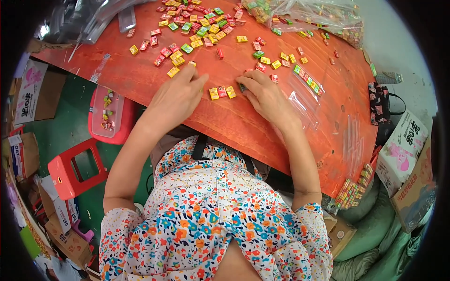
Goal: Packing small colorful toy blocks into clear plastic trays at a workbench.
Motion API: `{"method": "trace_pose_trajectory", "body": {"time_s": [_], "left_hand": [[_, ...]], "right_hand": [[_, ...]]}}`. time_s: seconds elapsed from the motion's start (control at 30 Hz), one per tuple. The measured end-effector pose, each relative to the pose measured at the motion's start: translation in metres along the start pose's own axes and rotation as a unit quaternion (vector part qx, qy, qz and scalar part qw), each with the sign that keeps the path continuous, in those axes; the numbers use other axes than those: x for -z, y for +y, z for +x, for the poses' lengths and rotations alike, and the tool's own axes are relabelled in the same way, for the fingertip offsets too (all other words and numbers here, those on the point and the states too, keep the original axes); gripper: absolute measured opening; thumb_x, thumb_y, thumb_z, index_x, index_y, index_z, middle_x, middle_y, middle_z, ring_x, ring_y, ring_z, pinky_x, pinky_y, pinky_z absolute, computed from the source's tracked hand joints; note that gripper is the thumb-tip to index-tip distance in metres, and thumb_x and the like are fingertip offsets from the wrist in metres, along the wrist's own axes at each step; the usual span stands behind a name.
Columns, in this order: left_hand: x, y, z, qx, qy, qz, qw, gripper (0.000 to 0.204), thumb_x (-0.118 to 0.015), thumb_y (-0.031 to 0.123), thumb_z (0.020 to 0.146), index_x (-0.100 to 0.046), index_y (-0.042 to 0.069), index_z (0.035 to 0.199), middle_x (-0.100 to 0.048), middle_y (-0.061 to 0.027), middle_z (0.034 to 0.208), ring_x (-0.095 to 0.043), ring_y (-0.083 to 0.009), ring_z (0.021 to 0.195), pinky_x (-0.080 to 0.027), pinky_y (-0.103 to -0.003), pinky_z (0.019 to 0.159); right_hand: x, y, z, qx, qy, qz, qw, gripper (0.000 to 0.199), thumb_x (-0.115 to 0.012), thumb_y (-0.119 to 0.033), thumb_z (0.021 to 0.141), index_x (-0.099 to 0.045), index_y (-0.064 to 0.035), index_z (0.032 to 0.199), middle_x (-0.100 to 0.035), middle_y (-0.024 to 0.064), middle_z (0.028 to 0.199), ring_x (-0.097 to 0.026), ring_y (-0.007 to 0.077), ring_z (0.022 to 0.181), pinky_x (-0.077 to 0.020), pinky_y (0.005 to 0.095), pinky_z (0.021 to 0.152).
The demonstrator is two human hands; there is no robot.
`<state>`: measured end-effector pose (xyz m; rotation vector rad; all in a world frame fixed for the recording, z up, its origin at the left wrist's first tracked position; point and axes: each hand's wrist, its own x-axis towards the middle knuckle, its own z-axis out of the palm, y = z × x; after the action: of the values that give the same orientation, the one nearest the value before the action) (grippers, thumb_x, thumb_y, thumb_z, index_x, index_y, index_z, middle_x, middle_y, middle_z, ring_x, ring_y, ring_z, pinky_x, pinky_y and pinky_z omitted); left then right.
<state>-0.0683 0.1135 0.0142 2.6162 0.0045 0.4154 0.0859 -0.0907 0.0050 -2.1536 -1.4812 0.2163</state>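
Three small boxes stand in a short row on the red table: a yellow box point(214, 93), a red box point(222, 92) and another yellow box point(230, 92). My left hand point(176, 96) is left of them, its thumb apart from its bent fingers. The fingertips reach a small yellow box point(192, 63), partly hidden behind them. On the row's right side, my right hand point(269, 98) pinches a small dark green box point(242, 87), mostly covered by the fingers. Just beyond its knuckles lie a red box point(260, 67) and several other loose boxes.
Loose coloured boxes point(201, 32) spread over the table's far side. A clear bag point(323, 18) of boxes lies far right. Clear plastic sleeves point(300, 105) and a filled strip point(308, 79) are right of my hand. A red stool point(77, 167) and a tub point(112, 133) stand left.
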Motion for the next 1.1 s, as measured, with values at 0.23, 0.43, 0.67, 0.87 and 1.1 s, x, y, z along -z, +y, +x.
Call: {"method": "trace_pose_trajectory", "body": {"time_s": [0.23, 0.43, 0.67, 0.87, 1.1], "left_hand": [[-0.013, 0.005, -0.011, 0.030, -0.047, -0.051, 0.997, 0.039, -0.072, 0.010, 0.080, -0.062, 0.000, 0.116, -0.056, -0.0140, 0.099, -0.062, -0.0330, 0.091, -0.052, -0.043, 0.076], [-0.009, -0.002, -0.014, 0.026, 0.060, -0.087, 0.994, 0.037, -0.071, 0.010, 0.081, -0.062, 0.002, 0.116, -0.058, -0.0145, 0.100, -0.062, -0.0348, 0.091, -0.052, -0.044, 0.077], [0.001, -0.056, 0.026, 0.077, 0.129, 0.089, 0.985, 0.021, -0.066, 0.015, 0.086, -0.063, 0.002, 0.102, -0.061, -0.0147, 0.098, -0.060, -0.0352, 0.091, -0.050, -0.046, 0.078], [-0.010, -0.068, 0.058, 0.065, 0.066, 0.197, 0.976, 0.018, -0.068, 0.016, 0.082, -0.065, 0.002, 0.093, -0.062, -0.0125, 0.098, -0.061, -0.0324, 0.094, -0.052, -0.045, 0.082], [0.005, -0.053, 0.046, 0.022, 0.084, 0.106, 0.991, 0.019, -0.067, 0.013, 0.080, -0.063, 0.001, 0.094, -0.061, -0.0140, 0.094, -0.060, -0.0337, 0.092, -0.051, -0.045, 0.080]], "right_hand": [[-0.002, -0.011, 0.006, 0.003, -0.029, 0.039, 0.999, 0.036, -0.069, -0.006, 0.083, -0.064, -0.0061, 0.119, -0.063, 0.0141, 0.112, -0.063, 0.0334, 0.100, -0.0527, 0.0409, 0.085], [0.011, -0.003, 0.035, -0.005, 0.015, 0.042, 0.999, 0.035, -0.071, -0.013, 0.084, -0.065, -0.0046, 0.117, -0.065, 0.0139, 0.107, -0.065, 0.0301, 0.091, -0.0535, 0.0383, 0.079], [-0.011, -0.008, 0.092, 0.035, 0.070, -0.063, 0.995, 0.027, -0.068, -0.012, 0.084, -0.067, -0.0047, 0.109, -0.065, 0.0136, 0.103, -0.065, 0.0335, 0.094, -0.0533, 0.0420, 0.079], [-0.012, 0.014, 0.082, 0.034, 0.043, -0.055, 0.997, 0.025, -0.067, -0.008, 0.082, -0.065, -0.0029, 0.107, -0.063, 0.0159, 0.100, -0.064, 0.0357, 0.093, -0.0523, 0.0445, 0.079], [-0.001, 0.019, 0.056, 0.037, 0.012, -0.001, 0.999, 0.027, -0.067, -0.007, 0.083, -0.063, -0.0029, 0.110, -0.063, 0.0169, 0.101, -0.063, 0.0363, 0.092, -0.0521, 0.0439, 0.079]]}}
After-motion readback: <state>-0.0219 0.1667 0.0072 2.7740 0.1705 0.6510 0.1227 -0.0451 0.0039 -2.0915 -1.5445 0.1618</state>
